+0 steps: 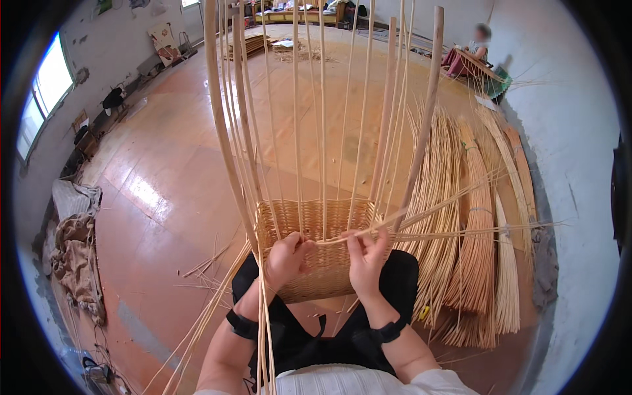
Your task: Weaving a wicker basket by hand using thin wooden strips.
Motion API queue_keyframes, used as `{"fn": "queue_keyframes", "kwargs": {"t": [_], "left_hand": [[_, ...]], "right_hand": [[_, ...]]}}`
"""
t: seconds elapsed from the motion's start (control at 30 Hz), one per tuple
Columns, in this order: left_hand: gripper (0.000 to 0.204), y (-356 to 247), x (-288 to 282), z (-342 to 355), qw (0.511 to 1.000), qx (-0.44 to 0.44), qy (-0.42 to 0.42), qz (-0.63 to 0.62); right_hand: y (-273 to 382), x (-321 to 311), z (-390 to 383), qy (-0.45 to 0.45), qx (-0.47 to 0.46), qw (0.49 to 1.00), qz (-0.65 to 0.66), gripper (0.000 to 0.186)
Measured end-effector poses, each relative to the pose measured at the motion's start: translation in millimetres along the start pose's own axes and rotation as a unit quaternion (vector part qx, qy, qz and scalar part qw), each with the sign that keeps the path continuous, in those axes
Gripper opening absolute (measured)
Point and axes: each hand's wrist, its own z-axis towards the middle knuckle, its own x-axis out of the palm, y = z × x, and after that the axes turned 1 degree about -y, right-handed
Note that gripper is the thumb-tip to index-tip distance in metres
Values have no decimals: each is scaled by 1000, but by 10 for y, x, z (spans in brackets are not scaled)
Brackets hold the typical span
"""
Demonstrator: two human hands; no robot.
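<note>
A partly woven wicker basket (pixel 316 283) rests on my lap, with tall upright rods and thicker poles (pixel 424 131) rising from its sides. My left hand (pixel 289 257) is closed on the weaving strands at the near left of the rim, its fingertips beside an upright. My right hand (pixel 365 253) pinches a bundle of pale strands (pixel 421 217) at the near right rim; their long ends stretch out to the right. Loose strands (pixel 217 309) trail down past my left forearm.
Long bundles of willow rods (pixel 480 276) lie on the right along the wall. Crumpled cloths (pixel 76 250) lie at the left wall. A seated person (pixel 477 49) is at the back right among wicker pieces. A stack of flat material (pixel 247 46) sits at the back.
</note>
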Motion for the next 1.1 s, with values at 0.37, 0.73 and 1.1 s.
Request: {"fn": "queue_keyframes", "kwargs": {"t": [0.37, 0.73, 1.1], "left_hand": [[25, 102, 157, -4, 990, 28, -139, 21], [24, -173, 714, 119, 899, 335, -239, 152], [27, -213, 961, 380, 996, 37, -80, -1]], "right_hand": [[100, -37, 289, -29, -116, 990, -74, 42], [-33, -375, 85, -105, -43, 993, -44, 46], [239, -388, 847, -17, -129, 965, -227, 33]]}}
